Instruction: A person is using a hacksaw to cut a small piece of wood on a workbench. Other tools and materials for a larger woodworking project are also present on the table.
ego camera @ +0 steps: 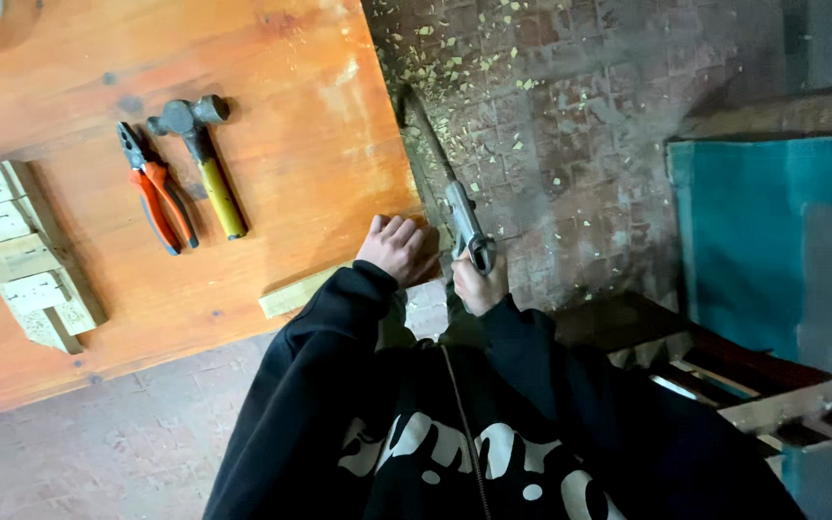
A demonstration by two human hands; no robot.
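My left hand [399,248] lies flat, fingers spread, pressing a wooden strip [299,294] down at the table [281,116] edge. Right hand [479,281] has its grip closed around the handle of a hand saw [450,188], blade angled out over the brick floor [570,125] with wood chips. Pliers [156,188] with orange handles and a hammer [202,159] with a yellow handle lie side by side, well apart from the hands. Stacked wood blocks [21,255] at the table's left. Teal panel [772,241] at right.

Wood strip [299,293]: pale, narrow, flat on the table edge, pinned under my left hand [397,248]. Handsaw [455,207]: grey handle in my right hand [479,281], blade angled away, just right of my left.
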